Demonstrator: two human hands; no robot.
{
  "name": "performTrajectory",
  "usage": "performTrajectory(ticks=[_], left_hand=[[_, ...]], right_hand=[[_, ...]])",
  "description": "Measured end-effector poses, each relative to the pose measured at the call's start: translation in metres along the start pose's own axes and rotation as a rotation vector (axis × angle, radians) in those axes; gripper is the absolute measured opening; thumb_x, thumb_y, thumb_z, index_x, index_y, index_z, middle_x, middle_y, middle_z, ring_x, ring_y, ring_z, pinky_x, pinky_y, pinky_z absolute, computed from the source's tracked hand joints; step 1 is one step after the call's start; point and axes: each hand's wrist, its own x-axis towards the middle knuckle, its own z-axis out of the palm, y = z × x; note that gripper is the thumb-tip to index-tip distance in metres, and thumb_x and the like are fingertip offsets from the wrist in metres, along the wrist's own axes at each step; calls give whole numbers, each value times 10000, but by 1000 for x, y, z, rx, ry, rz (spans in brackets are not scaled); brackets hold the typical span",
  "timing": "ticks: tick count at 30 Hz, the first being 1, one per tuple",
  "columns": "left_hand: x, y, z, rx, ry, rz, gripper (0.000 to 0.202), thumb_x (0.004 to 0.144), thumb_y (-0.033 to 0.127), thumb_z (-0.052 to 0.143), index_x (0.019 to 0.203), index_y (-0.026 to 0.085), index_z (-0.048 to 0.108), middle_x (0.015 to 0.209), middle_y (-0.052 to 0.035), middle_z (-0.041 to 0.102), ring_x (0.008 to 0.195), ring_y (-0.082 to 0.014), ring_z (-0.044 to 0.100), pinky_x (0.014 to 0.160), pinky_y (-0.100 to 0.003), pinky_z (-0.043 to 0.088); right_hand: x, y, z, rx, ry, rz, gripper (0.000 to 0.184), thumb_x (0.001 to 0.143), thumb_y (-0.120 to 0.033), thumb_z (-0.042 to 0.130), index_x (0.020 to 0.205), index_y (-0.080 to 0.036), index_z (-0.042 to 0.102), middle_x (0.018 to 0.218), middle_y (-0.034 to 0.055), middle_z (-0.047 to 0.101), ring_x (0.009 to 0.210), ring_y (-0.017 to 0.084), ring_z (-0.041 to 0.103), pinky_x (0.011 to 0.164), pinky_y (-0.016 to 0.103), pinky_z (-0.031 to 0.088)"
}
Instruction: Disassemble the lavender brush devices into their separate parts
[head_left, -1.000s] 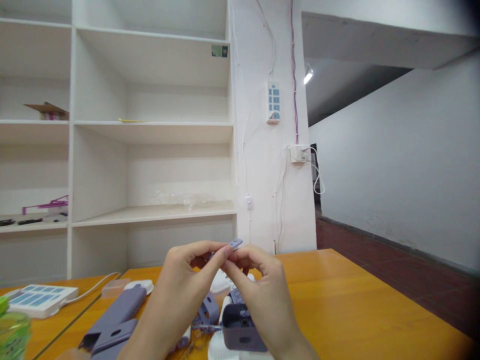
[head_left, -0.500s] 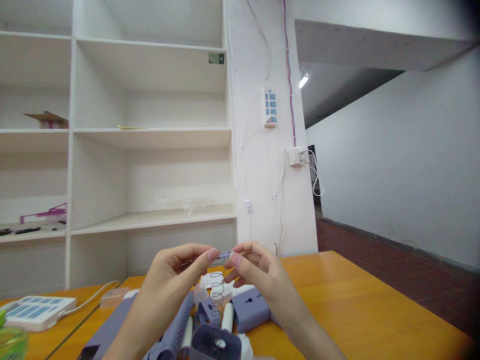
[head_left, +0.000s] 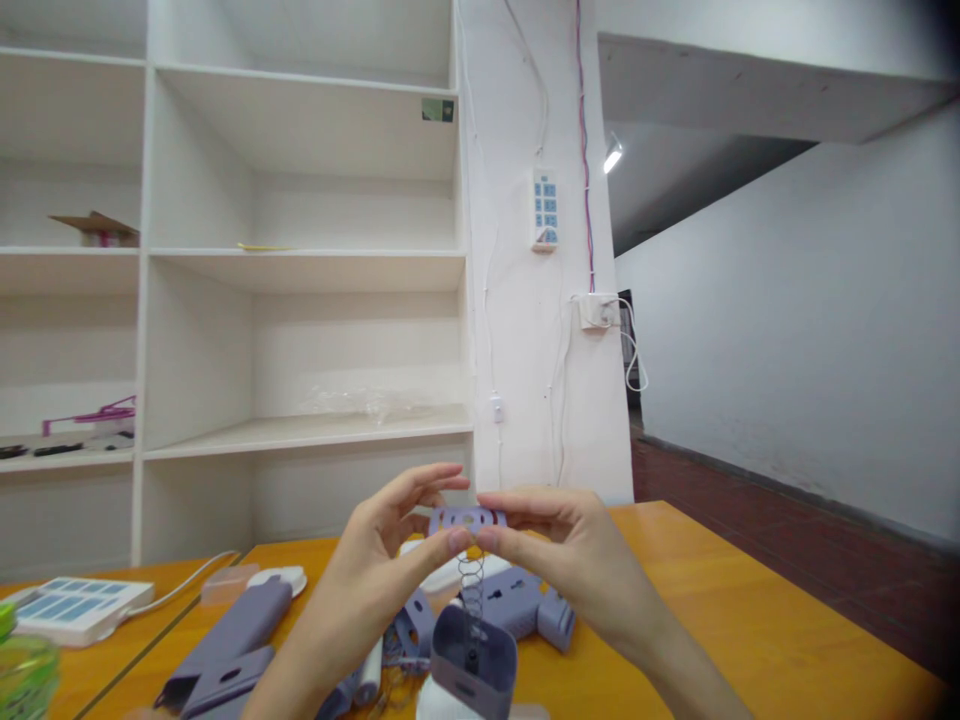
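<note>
Between my two hands is a small purple slotted plastic plate [head_left: 468, 517]. My right hand [head_left: 581, 545] pinches its right end between thumb and fingers. The thumb of my left hand [head_left: 375, 560] presses at the lower edge, while its upper fingers arch above the left side. A thin coil spring [head_left: 472, 590] hangs below the plate, its lower end inside an open purple box [head_left: 499, 665]. Behind that lie a purple housing with a cross-shaped slot [head_left: 510, 600] and a smaller purple part [head_left: 556, 618].
More purple casings [head_left: 232, 635] lie on the orange table [head_left: 690, 600] at left. Beyond them are a white power strip [head_left: 79, 608] and its cord. A green-tinted bottle [head_left: 26, 660] stands at the left edge. White shelves [head_left: 307, 440] rise behind.
The plate has turned its slotted face toward me, and my hands have shifted right. The open box has moved right, tilted up under the spring. My left upper fingers have lifted.
</note>
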Motion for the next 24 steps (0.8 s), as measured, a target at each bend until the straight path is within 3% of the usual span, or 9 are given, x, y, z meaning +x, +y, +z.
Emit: performTrajectory(ticks=[2, 6, 14, 24], left_hand=[[0, -2, 1, -54, -60, -30, 560, 820, 336, 765, 1342, 310, 566, 1375, -79, 610, 1154, -238, 623, 965, -376, 520], [1, -4, 10, -126, -146, -105, 370, 881, 356, 691, 1206, 179, 692, 1134, -130, 739, 996, -235, 692, 928, -379, 525], [9, -9, 37, -129, 40, -113, 312, 840, 384, 731, 1059, 165, 771, 948, -97, 781, 803, -181, 688, 769, -274, 521], [7, -4, 45, -66, 145, -104, 356, 799, 385, 772, 1095, 186, 769, 933, -66, 791, 846, -197, 698, 779, -256, 530]], right_hand=[[1, -2, -3, 38, 20, 10, 394, 728, -431, 840, 1063, -230, 786, 979, 71, 788, 907, 254, 728, 812, 359, 584], [4, -2, -7, 42, 125, -1, 362, 733, -448, 827, 1017, -225, 800, 1017, 75, 789, 986, 282, 723, 914, 402, 563], [4, -3, -12, -129, 220, 6, 385, 729, -492, 817, 1021, -241, 803, 950, 65, 791, 939, 276, 698, 890, 417, 536], [1, -14, -7, -218, 269, 14, 350, 708, -480, 827, 966, -243, 818, 881, 50, 792, 892, 271, 702, 804, 373, 556]])
